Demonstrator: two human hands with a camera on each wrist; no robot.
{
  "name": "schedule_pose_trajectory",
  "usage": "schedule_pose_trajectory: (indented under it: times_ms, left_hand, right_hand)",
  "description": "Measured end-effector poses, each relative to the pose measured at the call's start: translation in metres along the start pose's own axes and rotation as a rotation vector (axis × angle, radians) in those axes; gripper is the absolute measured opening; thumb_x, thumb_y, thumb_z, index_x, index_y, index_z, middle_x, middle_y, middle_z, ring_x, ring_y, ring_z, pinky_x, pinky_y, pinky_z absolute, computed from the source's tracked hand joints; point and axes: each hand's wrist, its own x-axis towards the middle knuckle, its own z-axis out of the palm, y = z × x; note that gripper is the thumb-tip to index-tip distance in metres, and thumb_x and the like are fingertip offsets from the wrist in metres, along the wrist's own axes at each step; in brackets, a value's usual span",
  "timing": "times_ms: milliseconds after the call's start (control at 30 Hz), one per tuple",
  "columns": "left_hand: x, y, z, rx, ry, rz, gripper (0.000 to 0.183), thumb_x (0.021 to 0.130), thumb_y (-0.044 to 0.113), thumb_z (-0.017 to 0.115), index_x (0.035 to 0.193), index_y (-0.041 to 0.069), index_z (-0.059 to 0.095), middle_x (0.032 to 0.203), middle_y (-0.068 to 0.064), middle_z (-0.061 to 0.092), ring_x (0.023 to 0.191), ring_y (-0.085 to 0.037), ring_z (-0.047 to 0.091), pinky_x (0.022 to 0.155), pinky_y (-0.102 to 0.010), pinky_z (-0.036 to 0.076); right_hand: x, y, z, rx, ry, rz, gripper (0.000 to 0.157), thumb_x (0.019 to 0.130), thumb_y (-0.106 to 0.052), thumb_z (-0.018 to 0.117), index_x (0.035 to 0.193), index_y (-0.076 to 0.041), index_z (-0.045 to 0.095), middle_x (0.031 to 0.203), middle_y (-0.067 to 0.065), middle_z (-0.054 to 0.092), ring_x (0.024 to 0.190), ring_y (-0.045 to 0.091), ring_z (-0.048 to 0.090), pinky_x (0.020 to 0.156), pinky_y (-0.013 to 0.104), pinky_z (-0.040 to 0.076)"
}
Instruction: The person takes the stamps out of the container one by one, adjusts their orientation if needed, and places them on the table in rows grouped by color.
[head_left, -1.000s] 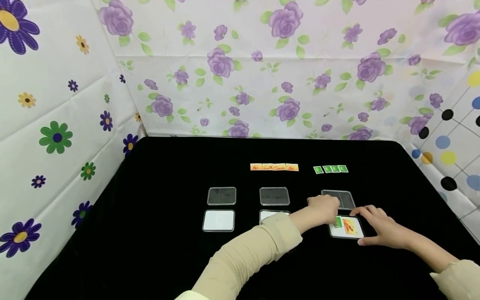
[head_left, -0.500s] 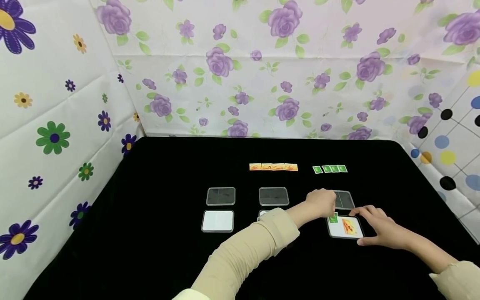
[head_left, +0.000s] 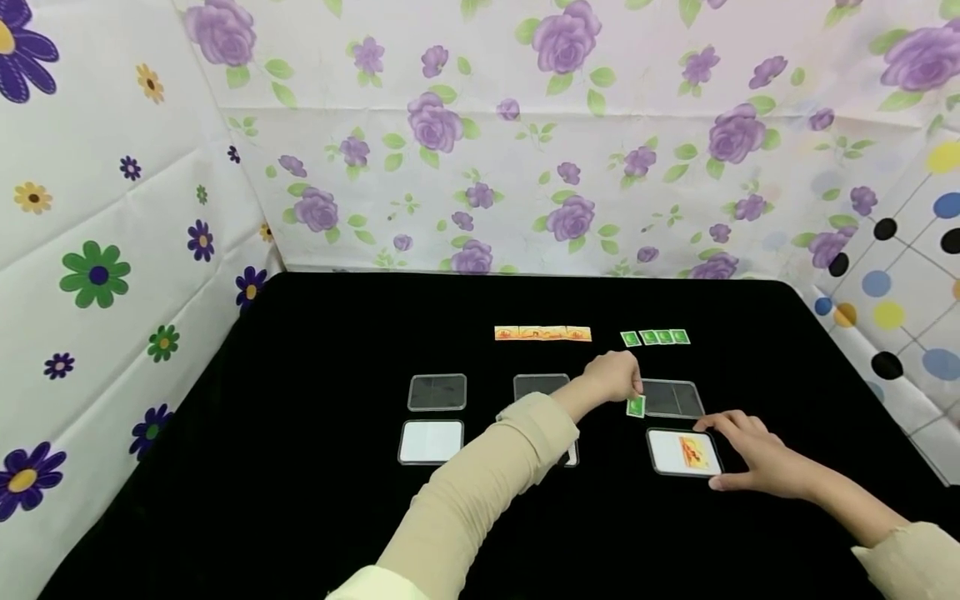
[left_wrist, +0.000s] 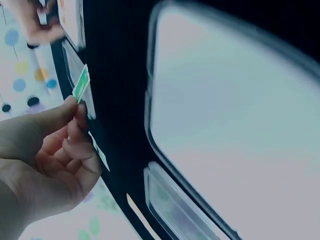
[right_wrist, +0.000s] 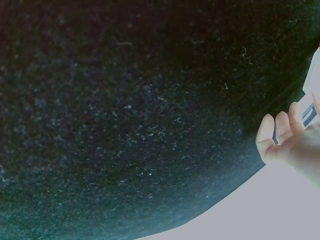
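My left hand (head_left: 613,375) pinches a small green card (head_left: 636,406) between thumb and forefinger; in the left wrist view the card (left_wrist: 82,84) sticks up from the fingertips. It is beside the left edge of a clear plastic lid (head_left: 671,398). In front of that lid lies a shallow plastic case (head_left: 663,454) with a white inside and an orange picture card (head_left: 694,452) at its right. My right hand (head_left: 761,458) holds this case at its right side, forefinger at the far corner and thumb at the near corner.
A row of orange cards (head_left: 543,333) and several green cards (head_left: 665,337) lie farther back on the black cloth (head_left: 337,333). To the left are another white case (head_left: 431,442) and two clear lids, one partly behind the left forearm. Flowered sheets (head_left: 450,200) stand behind the table.
My left hand has moved left and away from the case, carrying the green card off its white surface. The right hand stays at the case with the orange card.
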Motion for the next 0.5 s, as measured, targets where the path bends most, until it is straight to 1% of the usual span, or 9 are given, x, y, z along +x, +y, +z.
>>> schedule_pose_trajectory:
  times_ms: [67, 133, 233, 333, 400, 500]
  left_hand:
    - [0.005, -0.008, -0.002, 0.003, 0.007, -0.012, 0.004, 0.084, 0.023, 0.071, 0.086, 0.023, 0.074, 0.092, 0.013, 0.070, 0.086, -0.006, 0.064, 0.066, -0.021, 0.046]
    - [0.008, -0.015, -0.005, 0.010, 0.023, -0.030, 0.004, 0.084, 0.021, 0.071, 0.086, 0.022, 0.075, 0.091, 0.012, 0.071, 0.085, -0.007, 0.064, 0.066, -0.021, 0.048]
    - [0.011, -0.023, -0.008, 0.002, 0.046, -0.043, 0.008, 0.086, 0.015, 0.068, 0.083, 0.019, 0.074, 0.086, 0.008, 0.071, 0.077, -0.007, 0.063, 0.061, -0.019, 0.046]
    - [0.012, -0.029, -0.011, -0.024, 0.062, -0.057, 0.014, 0.088, 0.009, 0.062, 0.080, 0.015, 0.073, 0.082, 0.005, 0.070, 0.068, -0.007, 0.059, 0.055, -0.018, 0.042]
    - [0.014, -0.032, -0.011, -0.030, 0.075, -0.074, 0.016, 0.090, 0.009, 0.060, 0.080, 0.014, 0.072, 0.082, 0.004, 0.069, 0.066, -0.007, 0.056, 0.054, -0.018, 0.041]
    - [0.019, -0.036, -0.013, -0.028, 0.080, -0.093, 0.019, 0.092, 0.010, 0.057, 0.081, 0.016, 0.072, 0.082, 0.005, 0.069, 0.066, -0.007, 0.057, 0.055, -0.019, 0.043]
  right_hand:
    - [0.000, 0.000, 0.000, 0.001, 0.003, -0.005, 0.069, 0.068, -0.040, 0.081, 0.122, -0.014, 0.047, 0.120, 0.020, 0.048, 0.100, 0.034, 0.047, 0.071, 0.053, 0.044]
    - [-0.001, 0.000, 0.000, 0.004, 0.007, -0.008, 0.068, 0.069, -0.039, 0.081, 0.122, -0.014, 0.047, 0.120, 0.020, 0.048, 0.101, 0.034, 0.046, 0.071, 0.053, 0.044]
    - [-0.001, 0.001, 0.000, 0.011, 0.010, -0.009, 0.068, 0.069, -0.038, 0.081, 0.123, -0.013, 0.047, 0.121, 0.021, 0.047, 0.101, 0.035, 0.046, 0.071, 0.054, 0.043]
    - [-0.002, 0.001, 0.000, 0.017, 0.009, -0.006, 0.068, 0.069, -0.038, 0.081, 0.123, -0.013, 0.046, 0.122, 0.021, 0.047, 0.102, 0.035, 0.046, 0.071, 0.054, 0.043]
    - [-0.002, 0.001, 0.000, 0.018, 0.010, -0.004, 0.069, 0.069, -0.038, 0.081, 0.123, -0.013, 0.046, 0.122, 0.021, 0.047, 0.102, 0.035, 0.046, 0.070, 0.054, 0.043]
    - [-0.002, 0.000, -0.001, 0.023, 0.003, 0.000, 0.069, 0.070, -0.039, 0.080, 0.124, -0.013, 0.046, 0.122, 0.021, 0.046, 0.102, 0.036, 0.046, 0.070, 0.053, 0.043]
